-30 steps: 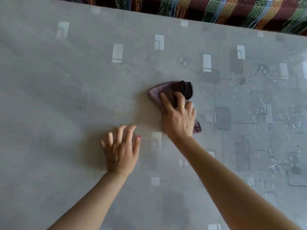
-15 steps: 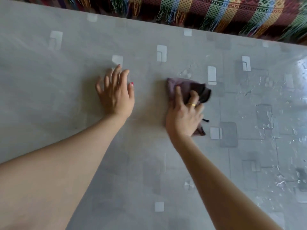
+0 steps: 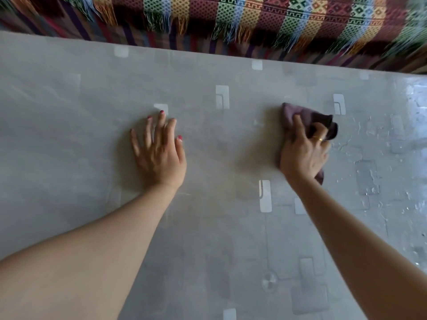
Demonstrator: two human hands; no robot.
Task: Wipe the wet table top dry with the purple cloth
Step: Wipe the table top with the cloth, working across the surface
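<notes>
The purple cloth (image 3: 298, 115) lies bunched on the grey worktop (image 3: 208, 227), toward its far right part, close to the far edge. Its darker folds bulge out to the right of the knuckles, and a small corner of it pokes out below the heel of the palm. The right hand (image 3: 302, 151) presses down on the cloth, its grip clenched into the fabric: the index finger lies stretched across the lighter purple part while the other fingers curl into the dark folds. A gold ring (image 3: 318, 138) shows on 1 of those curled fingers.

Just right of the cloth the worktop glistens with beads and streaks of water (image 3: 381, 162), running on toward the right edge. The surface to the left of the cloth looks matt.

The left hand (image 3: 159, 151) rests flat on that matt part, well apart from the cloth, its grip released, fingers spread and empty, nails painted red.

Beyond the far edge of the worktop hangs a striped, fringed woven textile (image 3: 254, 17) in many colours.
</notes>
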